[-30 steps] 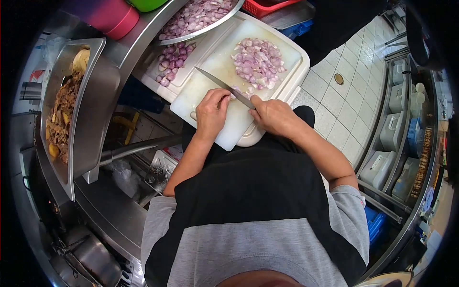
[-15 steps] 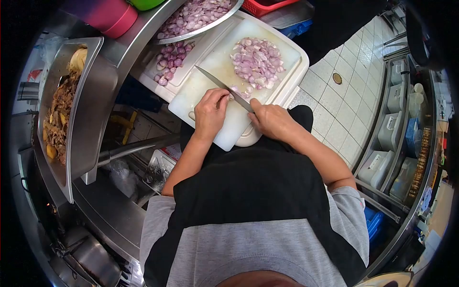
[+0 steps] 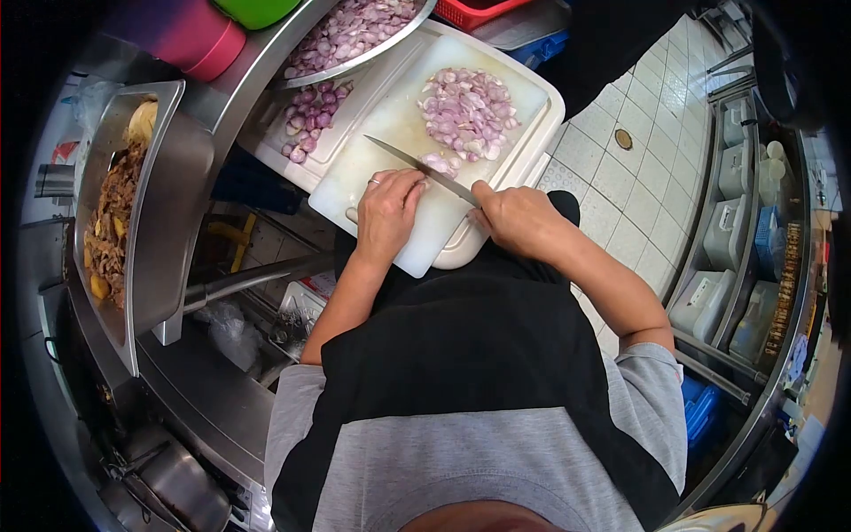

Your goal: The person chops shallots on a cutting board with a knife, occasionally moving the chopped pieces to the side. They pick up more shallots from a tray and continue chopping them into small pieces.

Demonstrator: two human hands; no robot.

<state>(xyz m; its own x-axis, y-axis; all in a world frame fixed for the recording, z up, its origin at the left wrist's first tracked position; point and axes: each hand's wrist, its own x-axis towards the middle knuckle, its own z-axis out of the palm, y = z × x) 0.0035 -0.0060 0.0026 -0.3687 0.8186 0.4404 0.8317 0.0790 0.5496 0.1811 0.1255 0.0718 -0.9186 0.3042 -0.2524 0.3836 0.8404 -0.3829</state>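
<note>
A white cutting board (image 3: 393,218) lies tilted across a pale plastic lid. My right hand (image 3: 514,218) is wrapped round the handle of a knife (image 3: 399,154), whose blade points to the upper left over the board. Beside the blade, the fingers of my left hand (image 3: 386,208) are pressed together on a shallot, mostly hidden by the fingertips. A few cut slices (image 3: 441,163) lie just beyond the blade. Further up the board is a pile of sliced shallots (image 3: 468,113). Whole peeled shallots (image 3: 312,118) sit on the lid to the left.
A metal bowl (image 3: 355,60) of shallots stands at the top. On the left is a steel tray (image 3: 142,293) of cooked food, with a pink container (image 3: 217,53) above it. A red basket (image 3: 474,12) and a person in dark clothes (image 3: 612,44) are beyond the board.
The knife and my right hand have shifted slightly to the right, and the blade lies a little flatter. My left hand has moved slightly down. The whole view has shifted a little.
</note>
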